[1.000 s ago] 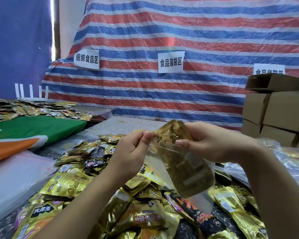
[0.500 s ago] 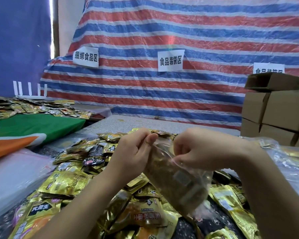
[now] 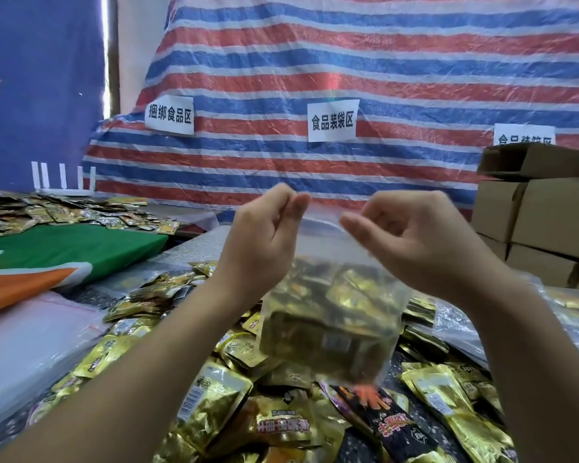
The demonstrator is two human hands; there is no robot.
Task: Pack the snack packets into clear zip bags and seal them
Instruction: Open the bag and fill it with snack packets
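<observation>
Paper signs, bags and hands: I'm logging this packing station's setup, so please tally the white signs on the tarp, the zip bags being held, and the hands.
white paper signs on the tarp: 3 (the rightmost is partly hidden by a cardboard box)
clear zip bag, filled and held up: 1
Hands: 2, left hand and right hand, each pinching the bag's top
Total: 6

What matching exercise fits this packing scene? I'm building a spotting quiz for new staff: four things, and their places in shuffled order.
Things:
1. clear zip bag
2. cardboard boxes
3. green cloth
4. loose snack packets

Places:
A. stacked at far right
B. heaped on the table below the hands
C. held up by both hands
D. spread at left

Pairs: 1-C, 2-A, 3-D, 4-B
</observation>
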